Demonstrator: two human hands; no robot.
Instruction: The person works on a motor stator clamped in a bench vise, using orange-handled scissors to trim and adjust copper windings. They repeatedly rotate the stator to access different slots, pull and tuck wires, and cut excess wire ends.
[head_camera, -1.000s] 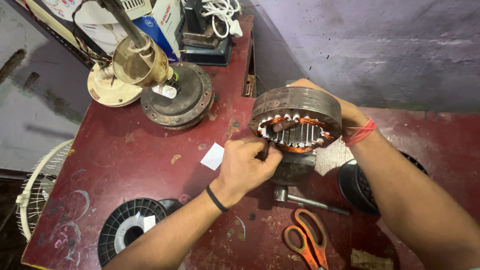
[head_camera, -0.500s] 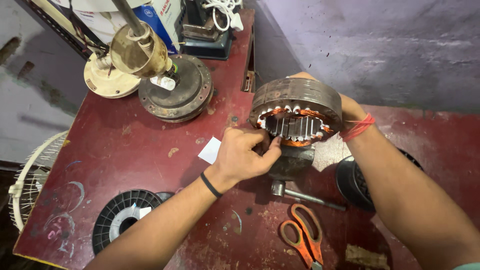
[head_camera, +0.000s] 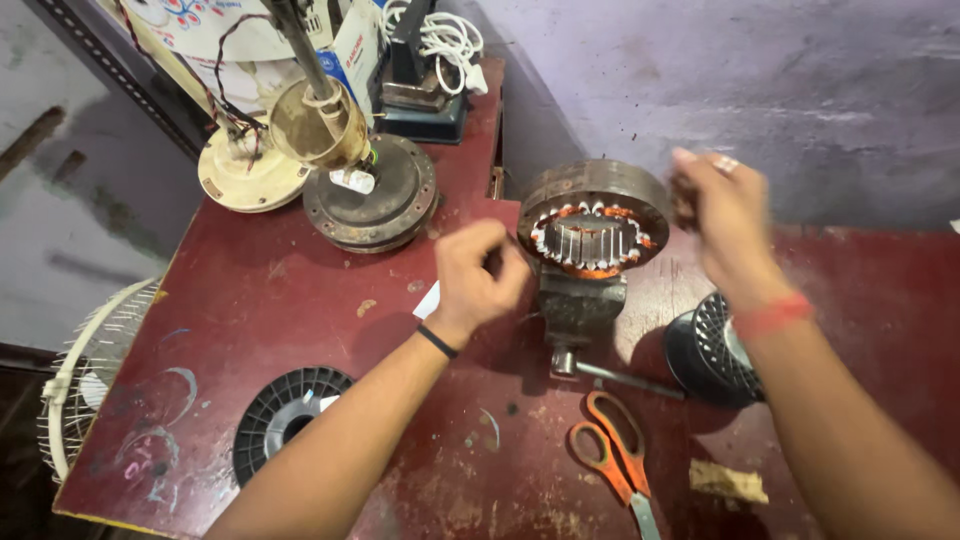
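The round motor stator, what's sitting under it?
The stator sits on a small grey bench vise on the red table. How the vise grips it is hidden.

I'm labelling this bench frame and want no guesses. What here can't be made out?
- Right hand, head view: motion-blurred, so whether it touches the stator is unclear.
- Left hand: fist closed; anything inside is hidden by the fingers.
- Vise: its jaws are hidden under the stator.
- Scissors: blade tips cut off by the bottom edge.
- Black spool: partly behind the right wrist.
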